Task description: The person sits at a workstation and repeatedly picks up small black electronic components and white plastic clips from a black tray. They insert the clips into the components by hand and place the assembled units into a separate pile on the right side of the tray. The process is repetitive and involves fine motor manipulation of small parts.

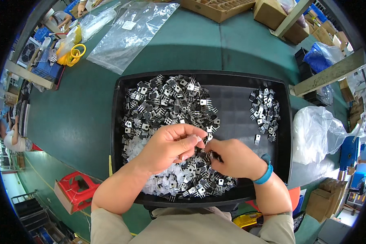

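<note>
Both my hands are over a black tray (203,73) holding a big heap of three-legged transistors (162,101). My left hand (166,147) pinches a small white translucent plastic piece (198,138) between thumb and fingers. Close by on the right, my right hand (236,159), with a teal band at the wrist, has its fingers pressed together, tips almost at the left hand's; what they hold is hidden. Many loose white plastic pieces (162,184) lie on the heap under my left hand. A smaller group of transistors (266,110) sits at the tray's right side.
The tray rests on a green table (77,122). Beyond it lie a clear plastic bag (130,40), yellow tape-like rings (76,53) and a divided cardboard box (219,10). A filled plastic bag (313,132) is right of the tray. Red stool (79,191) stands left below. Other people work far left.
</note>
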Demonstrator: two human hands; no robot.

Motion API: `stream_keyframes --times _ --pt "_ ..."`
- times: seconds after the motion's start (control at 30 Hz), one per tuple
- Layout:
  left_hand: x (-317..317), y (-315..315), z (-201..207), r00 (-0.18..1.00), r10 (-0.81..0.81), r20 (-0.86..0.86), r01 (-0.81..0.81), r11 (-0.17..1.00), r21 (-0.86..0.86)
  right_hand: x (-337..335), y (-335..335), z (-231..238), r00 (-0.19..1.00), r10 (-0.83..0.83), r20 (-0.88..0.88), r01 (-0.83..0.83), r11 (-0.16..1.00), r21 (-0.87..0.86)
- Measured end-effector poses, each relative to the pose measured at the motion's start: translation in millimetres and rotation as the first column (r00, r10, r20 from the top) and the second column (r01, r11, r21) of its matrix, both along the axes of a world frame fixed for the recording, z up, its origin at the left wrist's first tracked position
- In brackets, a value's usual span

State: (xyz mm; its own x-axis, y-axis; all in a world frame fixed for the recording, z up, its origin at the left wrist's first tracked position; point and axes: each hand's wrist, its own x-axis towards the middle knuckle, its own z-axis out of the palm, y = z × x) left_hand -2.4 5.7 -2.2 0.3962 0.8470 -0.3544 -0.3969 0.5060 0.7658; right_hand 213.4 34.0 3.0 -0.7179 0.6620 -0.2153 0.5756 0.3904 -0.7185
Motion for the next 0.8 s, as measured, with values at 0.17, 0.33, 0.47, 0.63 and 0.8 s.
stream_keyframes --times 0.17,0.33,0.47,0.63,0.8 --pt "1 0 3 0.999 0.005 -0.044 -0.006 1.000 -0.028 1 -2 10 0.817 -0.380 -0.434 0.359 0.924 -0.133" --pt "4 1 4 0.997 0.053 -0.060 -0.054 0.998 -0.023 -4 -15 9 0.724 -0.451 -0.522 0.421 0.888 -0.184" --pt "5 0 1 0.998 0.063 -0.020 -0.063 0.998 -0.006 -6 -20 1 0.710 -0.480 -0.516 0.452 0.872 -0.189" --pt "4 0 2 0.999 0.052 -0.006 -0.052 0.998 -0.018 -9 -21 1 0.700 -0.502 -0.508 0.463 0.860 -0.213" --pt "4 -1 0 0.999 0.037 -0.032 -0.037 0.999 0.006 -10 -23 3 0.699 -0.532 -0.478 0.471 0.845 -0.252"
